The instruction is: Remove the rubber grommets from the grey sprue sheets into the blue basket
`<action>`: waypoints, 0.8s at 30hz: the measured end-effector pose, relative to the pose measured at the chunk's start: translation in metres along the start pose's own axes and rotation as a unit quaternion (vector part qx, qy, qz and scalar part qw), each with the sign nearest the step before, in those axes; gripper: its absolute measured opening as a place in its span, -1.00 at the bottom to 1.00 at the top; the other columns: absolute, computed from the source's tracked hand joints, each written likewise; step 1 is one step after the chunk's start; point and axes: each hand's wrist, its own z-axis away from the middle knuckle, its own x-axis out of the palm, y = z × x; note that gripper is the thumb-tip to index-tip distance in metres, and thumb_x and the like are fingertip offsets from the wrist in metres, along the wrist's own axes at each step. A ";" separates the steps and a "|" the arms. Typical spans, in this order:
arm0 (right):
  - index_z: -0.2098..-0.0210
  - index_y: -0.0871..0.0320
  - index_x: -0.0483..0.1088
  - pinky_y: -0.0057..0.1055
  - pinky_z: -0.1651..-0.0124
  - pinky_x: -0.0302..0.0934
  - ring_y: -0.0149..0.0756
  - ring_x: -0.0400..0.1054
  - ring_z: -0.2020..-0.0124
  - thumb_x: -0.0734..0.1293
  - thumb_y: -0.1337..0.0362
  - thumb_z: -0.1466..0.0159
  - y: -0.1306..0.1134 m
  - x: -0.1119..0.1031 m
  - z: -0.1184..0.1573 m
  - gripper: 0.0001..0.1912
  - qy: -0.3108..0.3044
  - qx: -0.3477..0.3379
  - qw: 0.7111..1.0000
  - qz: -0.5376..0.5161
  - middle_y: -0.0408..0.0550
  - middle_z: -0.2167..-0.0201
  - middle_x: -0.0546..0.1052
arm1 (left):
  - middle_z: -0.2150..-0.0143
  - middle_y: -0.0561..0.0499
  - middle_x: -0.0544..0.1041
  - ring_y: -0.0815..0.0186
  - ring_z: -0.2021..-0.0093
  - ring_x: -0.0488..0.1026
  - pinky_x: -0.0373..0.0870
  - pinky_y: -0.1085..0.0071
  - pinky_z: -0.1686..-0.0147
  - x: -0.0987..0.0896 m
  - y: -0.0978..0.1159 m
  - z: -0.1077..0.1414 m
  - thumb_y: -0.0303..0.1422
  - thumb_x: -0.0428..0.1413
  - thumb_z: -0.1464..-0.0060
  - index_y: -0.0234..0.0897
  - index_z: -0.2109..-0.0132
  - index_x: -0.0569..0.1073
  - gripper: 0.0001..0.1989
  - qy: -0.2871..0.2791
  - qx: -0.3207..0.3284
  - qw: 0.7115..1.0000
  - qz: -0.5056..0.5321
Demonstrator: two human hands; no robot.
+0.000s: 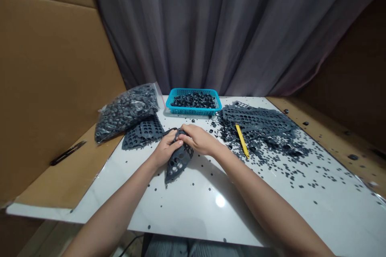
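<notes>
Near the middle of the white table, a dark grey perforated sheet is bent and raised between both hands. My left hand grips its left side, fingers wrapped over the upper edge. My right hand pinches the same sheet from the right, its thumb close to my left hand's fingers. The lower part of the sheet hangs toward me and narrows to a point. Several of its round holes are open; the part under my fingers is hidden.
A blue basket of small dark pieces stands behind my hands. At left, a filled plastic bag rests near perforated sheets. Stacked sheets, a yellow tool and scattered discs lie right. A dark cutter lies far left.
</notes>
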 end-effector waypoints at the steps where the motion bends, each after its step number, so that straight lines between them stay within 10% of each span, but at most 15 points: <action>1: 0.28 0.15 0.21 -0.38 0.24 0.10 -0.25 0.25 0.30 0.08 0.16 -0.34 0.001 0.001 0.000 -0.79 0.003 -0.007 1.000 0.002 -0.01 0.34 0.41 | 0.29 -0.04 0.36 0.23 0.22 0.29 0.24 0.37 0.21 0.000 0.001 0.000 -0.22 0.06 -0.04 -0.32 0.39 0.46 -0.76 -0.001 -0.014 0.999 0.031; 7: 0.30 0.13 0.22 -0.44 0.31 0.07 -0.31 0.24 0.38 0.08 0.15 -0.34 0.007 0.011 0.002 -0.79 0.020 -0.003 0.999 -0.040 -0.08 0.42 0.39 | 0.47 0.07 0.33 0.39 0.46 0.24 0.18 0.49 0.44 0.002 0.005 0.002 -0.24 0.18 0.10 -0.33 0.41 0.42 -0.78 -0.015 -0.141 0.970 0.197; 15: 0.52 0.14 0.15 -0.48 0.42 -0.04 -0.44 0.06 0.55 0.10 0.18 -0.31 0.006 0.018 -0.001 -0.71 0.040 0.046 0.983 -0.173 -0.24 0.62 0.17 | 0.60 0.15 0.23 0.50 0.60 0.09 -0.03 0.54 0.60 0.005 0.009 -0.002 -0.03 0.17 0.10 -0.36 0.47 0.38 -0.58 0.030 -0.196 0.965 0.171; 24: 0.56 0.09 -0.01 -0.47 0.52 -0.10 -0.46 -0.16 0.63 0.24 -0.09 -0.14 0.017 0.025 -0.006 -0.55 0.094 0.139 0.805 -0.569 -0.31 0.67 -0.07 | 0.53 0.04 0.46 0.42 0.57 0.35 0.26 0.49 0.52 0.003 0.017 0.001 -0.14 0.30 0.24 -0.36 0.38 0.47 -0.63 0.014 -0.242 0.912 0.331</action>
